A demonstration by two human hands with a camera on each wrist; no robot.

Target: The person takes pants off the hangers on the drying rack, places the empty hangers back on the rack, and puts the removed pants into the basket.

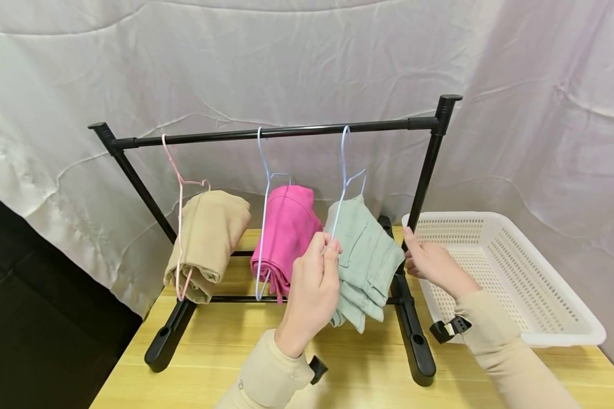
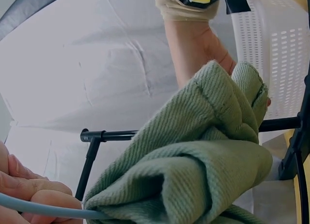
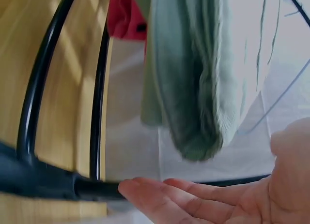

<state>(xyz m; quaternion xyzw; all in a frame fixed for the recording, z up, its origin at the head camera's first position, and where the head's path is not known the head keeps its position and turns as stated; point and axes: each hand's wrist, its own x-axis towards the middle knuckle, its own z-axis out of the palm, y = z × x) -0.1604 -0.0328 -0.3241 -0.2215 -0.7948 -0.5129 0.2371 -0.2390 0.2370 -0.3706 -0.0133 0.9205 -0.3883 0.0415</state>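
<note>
Pale green trousers (image 1: 365, 255), folded over, hang from a light blue hanger (image 1: 343, 170) hooked on the black rack's bar (image 1: 297, 131). My left hand (image 1: 312, 289) pinches the front end of that hanger between thumb and fingers; the left wrist view shows the blue wire (image 2: 53, 210) running past the fingers into the green cloth (image 2: 193, 156). To the right of the trousers is my right hand (image 1: 437, 264), beside the rack's right post (image 1: 423, 182). Its fingers (image 3: 189, 197) extend loosely below the trousers in the right wrist view, holding nothing; contact with the post is unclear.
Folded beige trousers (image 1: 210, 233) hang on a pink hanger (image 1: 180, 227) at the left. Bright pink trousers (image 1: 289, 227) hang mid-bar on another blue hanger (image 1: 264, 221). A white perforated basket (image 1: 568, 335) stands right of the rack on the wooden table (image 1: 235, 352).
</note>
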